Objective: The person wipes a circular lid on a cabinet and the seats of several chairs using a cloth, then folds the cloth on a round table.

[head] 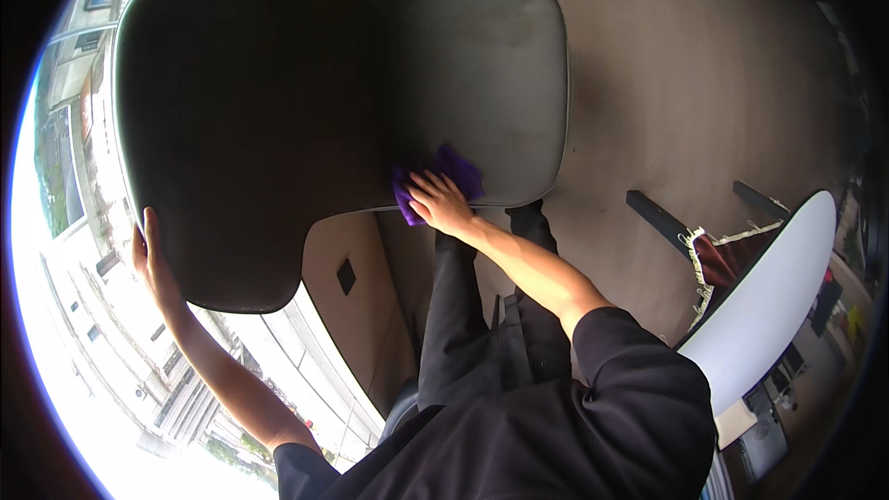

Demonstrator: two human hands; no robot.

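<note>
A dark upholstered chair with a tall, wide backrest and a grey padded seat stands before me. My left hand grips the outer edge of the backrest, its fingers partly hidden behind the rim. On the near side of the seat, close to where it meets the backrest, my right hand lies over a crumpled purple cloth, pressing it against the seat. The cloth reaches to the seat's near edge.
Bright windows with buildings outside fill the left side. A white rounded tabletop stands at the right, beside dark red fabric with a pale fringe and dark legs. A brown panel is below the backrest. Brown floor extends behind the seat.
</note>
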